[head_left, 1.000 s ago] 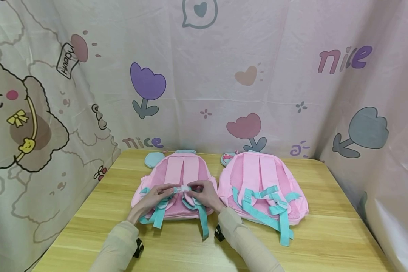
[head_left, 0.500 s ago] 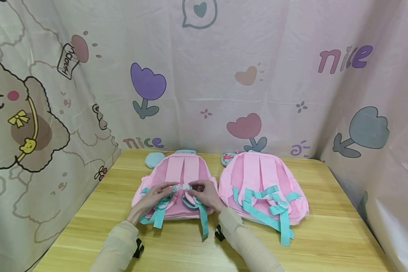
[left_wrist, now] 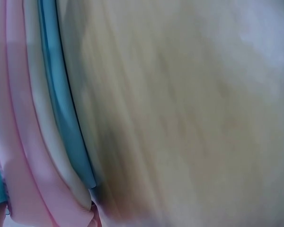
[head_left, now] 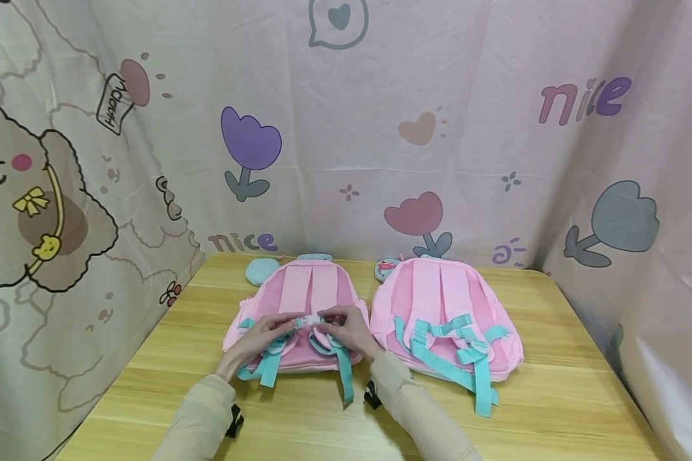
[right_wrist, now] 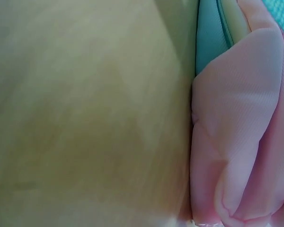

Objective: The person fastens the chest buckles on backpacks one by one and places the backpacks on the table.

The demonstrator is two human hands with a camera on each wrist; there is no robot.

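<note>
A pink backpack point(head_left: 295, 291) lies on the table, its padded shoulder straps and teal webbing facing up. Over its lower middle, my left hand point(head_left: 259, 337) pinches one side of a whitish clear buckle point(head_left: 307, 321). My right hand point(head_left: 348, 330) pinches the buckle's other side, where teal webbing runs in. Whether the two buckle halves are fully joined is too small to tell. Loose teal strap ends point(head_left: 346, 378) hang toward the near side. Both wrist views catch mainly the bag's pink side point(left_wrist: 23, 118) and bare tabletop; the fingers' grip is hidden there.
A second pink backpack point(head_left: 441, 288) lies close on the right, its teal straps point(head_left: 452, 365) crossing in front. Small round pouches point(head_left: 262, 271) hang by the bags' tops. The wooden table point(head_left: 559, 358) ends at a patterned curtain point(head_left: 346, 141).
Both hands stay at the buckle. The left fingers and the buckle shift slightly up, then settle back near where they were. The backpacks stay put.
</note>
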